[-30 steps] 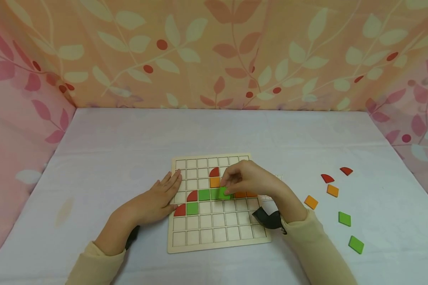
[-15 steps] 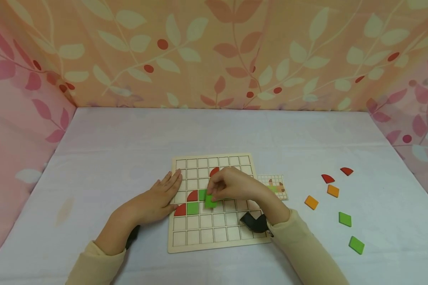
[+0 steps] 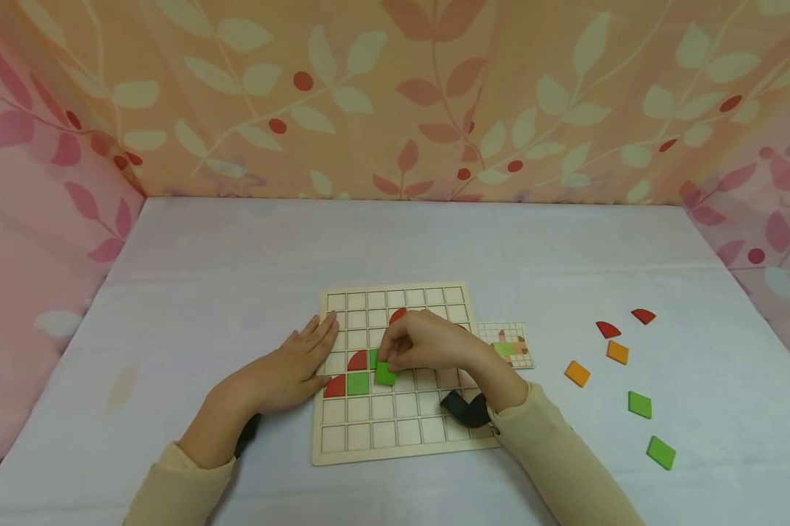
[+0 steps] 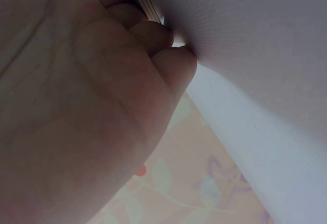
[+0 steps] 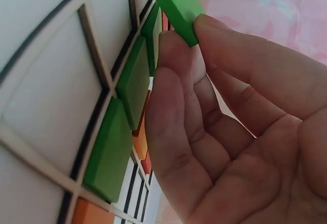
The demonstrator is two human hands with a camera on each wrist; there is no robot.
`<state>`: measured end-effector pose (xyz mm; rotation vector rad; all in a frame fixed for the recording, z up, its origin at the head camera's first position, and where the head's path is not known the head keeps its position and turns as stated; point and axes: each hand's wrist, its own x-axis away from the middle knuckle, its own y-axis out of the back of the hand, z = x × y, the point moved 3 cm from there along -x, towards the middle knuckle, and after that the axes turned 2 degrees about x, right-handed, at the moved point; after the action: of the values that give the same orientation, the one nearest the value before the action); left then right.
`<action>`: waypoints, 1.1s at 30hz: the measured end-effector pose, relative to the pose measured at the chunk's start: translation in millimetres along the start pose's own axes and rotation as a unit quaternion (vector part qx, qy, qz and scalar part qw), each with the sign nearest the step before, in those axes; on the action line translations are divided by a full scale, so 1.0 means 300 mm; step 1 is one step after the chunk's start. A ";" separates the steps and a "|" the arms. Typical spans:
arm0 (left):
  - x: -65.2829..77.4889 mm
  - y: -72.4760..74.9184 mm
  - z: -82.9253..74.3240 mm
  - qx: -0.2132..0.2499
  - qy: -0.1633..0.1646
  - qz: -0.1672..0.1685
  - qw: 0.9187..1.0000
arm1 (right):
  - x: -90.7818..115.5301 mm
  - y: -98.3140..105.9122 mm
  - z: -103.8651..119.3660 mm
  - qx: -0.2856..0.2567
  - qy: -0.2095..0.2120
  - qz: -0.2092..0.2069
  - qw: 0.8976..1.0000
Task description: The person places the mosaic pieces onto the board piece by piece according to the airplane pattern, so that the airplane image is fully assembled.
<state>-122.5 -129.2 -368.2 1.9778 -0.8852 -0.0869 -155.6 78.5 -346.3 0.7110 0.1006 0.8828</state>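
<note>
A wooden grid board lies on the white tabletop. Between thumb and fingertips, my right hand pinches a green square tile above the grid, tilted off the board in the right wrist view. My left hand rests with extended fingers on the board's left edge. Near its fingers, two red quarter-circle tiles and a green tile sit in cells. More green tiles and orange tiles lie in cells under the right hand, largely hidden from the head view.
A small pattern card lies at the board's right side. Farther right are loose red quarter-circles, orange squares and green squares. A floral curtain encloses the back and sides.
My right hand has moved left across the board, carrying the green tile, and the pattern card has come out from behind the arm. The left hand has stayed on the edge.
</note>
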 end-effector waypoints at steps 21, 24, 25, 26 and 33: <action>-0.007 -0.002 0.006 -0.004 0.010 0.002 1.000 | -0.016 -0.012 -0.028 -0.001 -0.038 -0.015 0.999; -0.006 -0.002 0.007 -0.004 0.011 0.003 1.000 | -0.017 -0.014 -0.028 -0.007 -0.036 -0.011 0.999; -0.006 -0.003 0.008 -0.005 0.011 0.004 1.000 | -0.017 -0.014 -0.027 -0.008 -0.034 -0.010 0.999; -0.006 -0.003 0.009 -0.004 0.011 0.004 1.000 | -0.016 -0.015 -0.027 -0.010 -0.033 -0.009 0.999; -0.004 -0.005 0.010 -0.004 0.006 0.002 1.000 | -0.012 -0.023 -0.029 -0.003 -0.044 -0.015 0.999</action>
<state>-123.9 -130.2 -371.3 1.9664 -0.8793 -0.0761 -156.3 77.5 -358.0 0.7406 0.0305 0.8220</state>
